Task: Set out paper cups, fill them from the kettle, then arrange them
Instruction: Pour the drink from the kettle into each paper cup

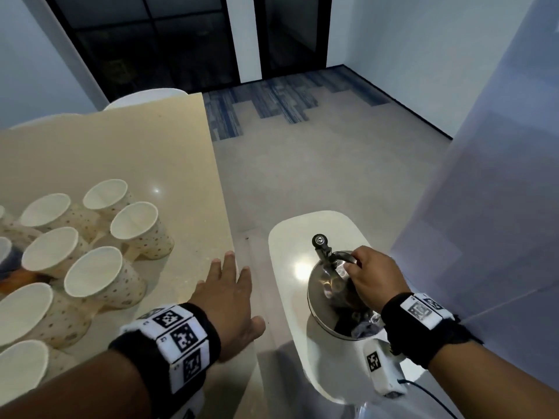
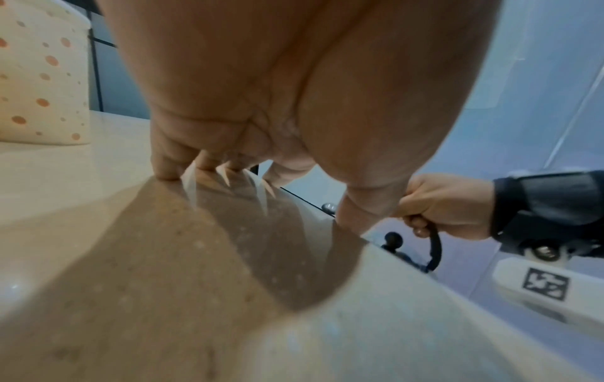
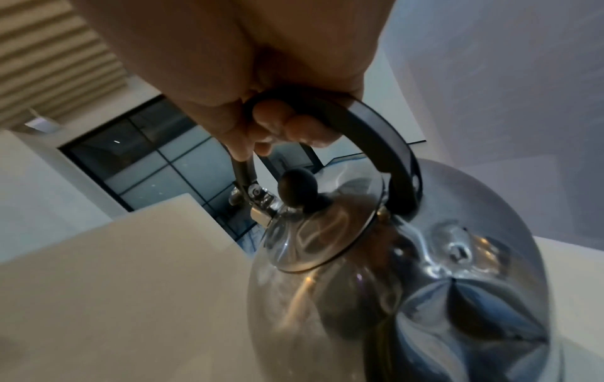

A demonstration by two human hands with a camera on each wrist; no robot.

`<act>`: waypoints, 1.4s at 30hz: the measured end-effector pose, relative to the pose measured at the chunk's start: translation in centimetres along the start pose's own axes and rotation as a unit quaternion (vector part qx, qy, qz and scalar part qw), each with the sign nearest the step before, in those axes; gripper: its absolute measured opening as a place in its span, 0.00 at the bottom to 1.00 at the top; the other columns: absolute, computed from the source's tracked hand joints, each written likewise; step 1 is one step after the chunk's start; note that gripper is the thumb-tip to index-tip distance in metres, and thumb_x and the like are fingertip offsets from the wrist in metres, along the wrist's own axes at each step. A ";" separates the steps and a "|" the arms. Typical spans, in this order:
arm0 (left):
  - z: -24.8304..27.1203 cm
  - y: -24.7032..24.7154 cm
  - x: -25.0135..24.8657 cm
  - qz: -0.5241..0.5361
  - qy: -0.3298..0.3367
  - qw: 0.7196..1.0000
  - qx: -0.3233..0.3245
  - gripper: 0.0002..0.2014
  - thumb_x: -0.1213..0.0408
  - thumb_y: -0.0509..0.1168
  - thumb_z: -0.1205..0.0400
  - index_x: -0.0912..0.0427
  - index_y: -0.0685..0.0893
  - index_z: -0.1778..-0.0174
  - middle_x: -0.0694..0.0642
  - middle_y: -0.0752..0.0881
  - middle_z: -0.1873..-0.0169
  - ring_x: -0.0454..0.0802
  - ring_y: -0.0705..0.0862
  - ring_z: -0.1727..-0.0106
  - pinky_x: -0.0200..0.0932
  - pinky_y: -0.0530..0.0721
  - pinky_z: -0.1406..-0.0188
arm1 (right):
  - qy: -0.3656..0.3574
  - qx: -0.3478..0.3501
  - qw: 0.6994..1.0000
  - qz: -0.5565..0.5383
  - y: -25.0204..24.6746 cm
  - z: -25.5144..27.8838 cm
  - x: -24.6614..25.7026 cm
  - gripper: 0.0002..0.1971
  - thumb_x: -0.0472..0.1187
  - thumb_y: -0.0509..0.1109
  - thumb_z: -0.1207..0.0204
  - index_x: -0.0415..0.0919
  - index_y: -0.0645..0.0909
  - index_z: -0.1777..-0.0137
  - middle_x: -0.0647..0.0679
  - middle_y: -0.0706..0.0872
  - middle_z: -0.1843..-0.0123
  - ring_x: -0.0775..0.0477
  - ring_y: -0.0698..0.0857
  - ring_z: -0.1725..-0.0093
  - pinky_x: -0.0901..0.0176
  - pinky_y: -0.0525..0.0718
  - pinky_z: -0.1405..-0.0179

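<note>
Your right hand [image 1: 367,276] curls around the black handle [image 3: 376,134] of the steel kettle [image 1: 334,300], fingers wrapped under the arch, as the wrist view shows. That kettle sits over a white stool [image 1: 287,237] just beside the table [image 1: 136,146], off its right edge; whether it rests on the seat or hangs above it cannot be told. Its spout [image 1: 320,241] points away from you, and the lid knob [image 3: 297,190] sits below your knuckles.

Your left hand [image 1: 230,294] lies flat with fingers straight and spread, holding nothing, its fingertips [image 2: 165,165] pressed on the table near that same right edge.

Paper cups [image 1: 99,273], cream with small dots, stand upright in a cluster on the table to the left of your left hand, well apart from the kettle. The nearest cup [image 2: 42,75] rises just beside the left hand in the wrist view. Their contents cannot be made out.

Black wristbands [image 1: 169,340] with printed square markers wrap both wrists.
</note>
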State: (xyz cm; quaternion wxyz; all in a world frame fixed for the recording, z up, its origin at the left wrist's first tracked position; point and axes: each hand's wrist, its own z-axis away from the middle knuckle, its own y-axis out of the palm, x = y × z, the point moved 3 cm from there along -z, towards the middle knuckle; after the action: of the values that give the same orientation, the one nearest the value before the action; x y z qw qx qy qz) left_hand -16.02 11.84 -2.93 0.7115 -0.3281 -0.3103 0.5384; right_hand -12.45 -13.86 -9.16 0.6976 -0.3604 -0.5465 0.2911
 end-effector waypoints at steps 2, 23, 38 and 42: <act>-0.2 -0.3 0.5 0.032 0.009 0.999 0.000 0.46 0.42 0.57 0.16 0.58 0.38 0.12 0.61 0.33 0.13 0.63 0.38 0.12 0.61 0.55 0.13 | -0.031 -0.009 0.999 0.017 -1.9 0.3 1.8 0.06 0.44 0.66 0.20 0.48 0.74 0.58 0.50 0.79 0.60 0.44 0.77 0.57 0.58 0.68 0.60; 10.3 -10.6 10.1 0.000 -0.051 0.983 -0.179 0.12 0.54 0.55 0.12 0.58 0.77 0.44 0.59 0.81 0.42 0.58 0.80 0.47 0.47 0.75 0.53 | -0.287 -0.036 0.957 -0.019 -15.3 3.8 23.8 0.06 0.45 0.76 0.25 0.46 0.86 0.61 0.52 0.83 0.69 0.53 0.78 0.70 0.61 0.68 0.73; 9.9 -10.5 20.7 -0.068 -0.083 0.993 -0.052 0.40 0.22 0.51 0.25 0.29 0.56 0.16 0.48 0.75 0.63 0.55 0.76 0.54 0.48 0.77 0.55 | -0.329 0.033 0.944 -0.008 -11.4 1.3 31.3 0.04 0.42 0.78 0.27 0.47 0.88 0.62 0.50 0.87 0.67 0.50 0.81 0.70 0.60 0.75 0.70; 8.3 -10.2 21.1 -0.102 -0.055 0.991 -0.062 0.40 0.21 0.46 0.23 0.30 0.54 0.15 0.55 0.80 0.41 0.58 0.79 0.40 0.50 0.78 0.50 | -0.324 0.050 0.945 0.009 -10.2 0.6 31.9 0.03 0.41 0.78 0.26 0.46 0.88 0.61 0.52 0.85 0.70 0.58 0.76 0.75 0.66 0.71 0.73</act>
State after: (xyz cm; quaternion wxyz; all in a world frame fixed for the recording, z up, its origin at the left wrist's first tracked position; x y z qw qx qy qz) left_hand -12.07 31.30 12.06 0.7227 -0.3080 -0.4141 0.4598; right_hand -5.46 5.96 16.99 0.4970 -0.2161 -0.7245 0.4259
